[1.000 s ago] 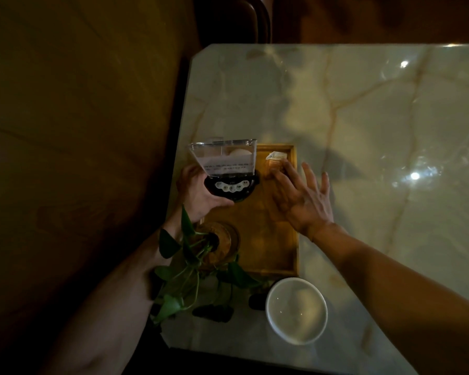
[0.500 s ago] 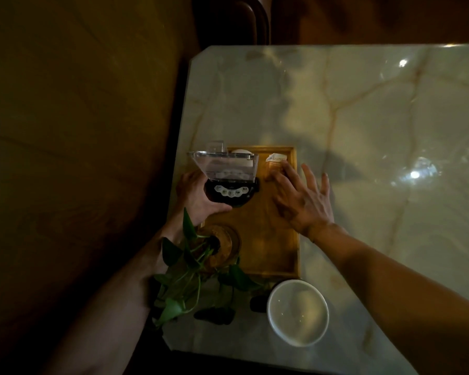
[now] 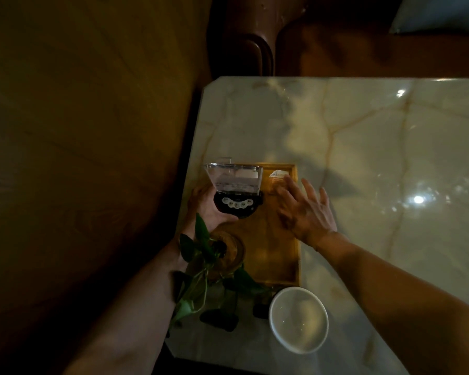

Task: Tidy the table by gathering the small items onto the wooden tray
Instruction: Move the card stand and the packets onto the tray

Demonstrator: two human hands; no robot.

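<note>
The left hand [image 3: 210, 204] is curled around the black base of a small appliance [image 3: 237, 190], thumb along its near edge and fingers hidden behind its left side; it grips that base. The appliance has a clear plastic hopper on top and a row of 5 pale buttons on the dark front, and it stands over the far left part of the wooden tray [image 3: 295, 255], tilted slightly toward the camera. Whether its base rests fully on the tray floor cannot be told.

The right hand [image 3: 305, 212] is spread wide and flat, palm down, fingers apart, lying over the far right part of the tray just right of the appliance. It holds nothing. Beyond its fingertips, in the tray's far right corner, sits a small white and orange packet [image 3: 278, 175]; the index finger reaches its near edge, though contact is unclear.

Near the left wrist, a glass vase [image 3: 228, 253] with a leafy green plant [image 3: 198, 266] stands at the tray's near left corner. Nearer than the right forearm, off the tray on the marble counter [image 3: 390, 158], sits 1 white bowl [image 3: 298, 323]. Left of the bowl lie 2 dark small items, too dim to identify.
</note>
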